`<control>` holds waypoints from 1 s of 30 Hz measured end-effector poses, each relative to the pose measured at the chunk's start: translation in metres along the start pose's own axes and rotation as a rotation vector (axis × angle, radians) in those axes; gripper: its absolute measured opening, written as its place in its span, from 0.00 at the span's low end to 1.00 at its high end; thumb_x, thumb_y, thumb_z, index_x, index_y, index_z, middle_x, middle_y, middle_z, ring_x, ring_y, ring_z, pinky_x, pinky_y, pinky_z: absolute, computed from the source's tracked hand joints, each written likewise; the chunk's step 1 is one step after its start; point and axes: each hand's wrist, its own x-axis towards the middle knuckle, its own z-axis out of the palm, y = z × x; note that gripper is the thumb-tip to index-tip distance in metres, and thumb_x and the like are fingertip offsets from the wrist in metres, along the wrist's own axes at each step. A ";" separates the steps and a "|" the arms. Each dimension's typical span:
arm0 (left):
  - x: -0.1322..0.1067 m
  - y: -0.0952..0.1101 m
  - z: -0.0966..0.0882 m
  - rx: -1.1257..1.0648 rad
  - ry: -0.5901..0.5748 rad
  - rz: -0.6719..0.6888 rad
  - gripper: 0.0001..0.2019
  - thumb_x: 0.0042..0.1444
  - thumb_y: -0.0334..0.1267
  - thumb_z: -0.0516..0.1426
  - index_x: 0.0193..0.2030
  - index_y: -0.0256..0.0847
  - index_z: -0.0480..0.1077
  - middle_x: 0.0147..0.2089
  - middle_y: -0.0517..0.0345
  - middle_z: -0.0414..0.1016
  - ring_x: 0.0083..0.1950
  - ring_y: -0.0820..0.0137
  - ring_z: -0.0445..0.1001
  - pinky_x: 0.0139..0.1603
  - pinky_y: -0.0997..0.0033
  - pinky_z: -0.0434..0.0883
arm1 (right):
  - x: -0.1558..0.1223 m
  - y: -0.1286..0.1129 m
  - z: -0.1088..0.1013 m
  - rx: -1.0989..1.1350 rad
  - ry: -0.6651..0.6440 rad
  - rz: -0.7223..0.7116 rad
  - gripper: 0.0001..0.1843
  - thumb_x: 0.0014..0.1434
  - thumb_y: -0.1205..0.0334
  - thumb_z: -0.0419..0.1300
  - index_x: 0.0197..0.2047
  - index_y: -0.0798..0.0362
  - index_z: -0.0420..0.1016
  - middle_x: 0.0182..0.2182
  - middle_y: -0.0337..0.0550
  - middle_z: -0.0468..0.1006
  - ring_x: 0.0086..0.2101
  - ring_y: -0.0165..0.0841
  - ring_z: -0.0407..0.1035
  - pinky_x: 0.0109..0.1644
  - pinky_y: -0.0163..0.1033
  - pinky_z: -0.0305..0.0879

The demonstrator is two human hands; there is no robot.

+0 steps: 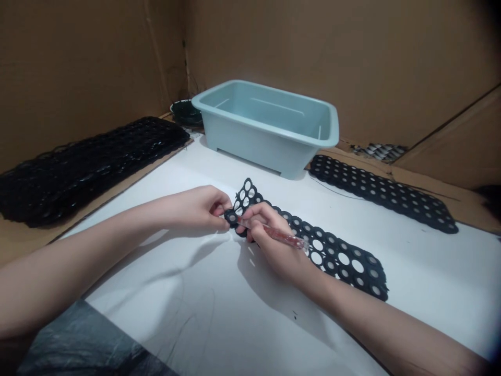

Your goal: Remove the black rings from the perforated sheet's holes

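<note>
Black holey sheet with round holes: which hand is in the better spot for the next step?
Probably the right hand: it holds the red see-through pen-shaped tool, tip at the sheet's corner; the left hand is busy pinching that corner.

A pale blue plastic tub (254,141) stands before cardboard walls (352,52).

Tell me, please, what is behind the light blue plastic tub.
Behind the tub's left corner, a round dish holding black material sits before the cardboard wall. The light blue plastic tub itself covers whatever lies directly behind it.
</note>
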 end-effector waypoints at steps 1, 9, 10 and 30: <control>0.000 0.001 0.000 0.017 0.013 0.017 0.11 0.45 0.36 0.54 0.22 0.40 0.52 0.20 0.65 0.52 0.20 0.77 0.51 0.20 0.75 0.49 | 0.000 0.001 0.000 0.009 -0.001 -0.008 0.09 0.55 0.70 0.46 0.37 0.51 0.63 0.31 0.38 0.73 0.27 0.25 0.64 0.29 0.32 0.59; -0.011 0.016 -0.001 0.083 0.043 0.147 0.10 0.46 0.35 0.53 0.22 0.40 0.53 0.21 0.66 0.53 0.22 0.78 0.52 0.22 0.76 0.51 | -0.004 0.002 -0.003 0.182 0.088 -0.155 0.09 0.59 0.63 0.48 0.30 0.54 0.64 0.24 0.38 0.71 0.26 0.26 0.64 0.29 0.32 0.60; -0.012 0.017 -0.001 0.071 0.028 0.153 0.10 0.46 0.35 0.53 0.22 0.40 0.52 0.21 0.66 0.52 0.22 0.78 0.52 0.22 0.76 0.51 | -0.003 0.002 -0.004 0.220 0.163 -0.197 0.11 0.60 0.61 0.48 0.27 0.54 0.63 0.22 0.37 0.69 0.24 0.25 0.63 0.29 0.32 0.60; -0.003 0.015 0.008 -0.174 -0.159 0.096 0.10 0.49 0.37 0.54 0.23 0.39 0.57 0.21 0.66 0.53 0.22 0.78 0.53 0.22 0.77 0.50 | -0.008 -0.002 -0.002 -0.509 0.270 -0.591 0.08 0.59 0.63 0.53 0.29 0.54 0.67 0.27 0.40 0.69 0.30 0.28 0.63 0.35 0.34 0.60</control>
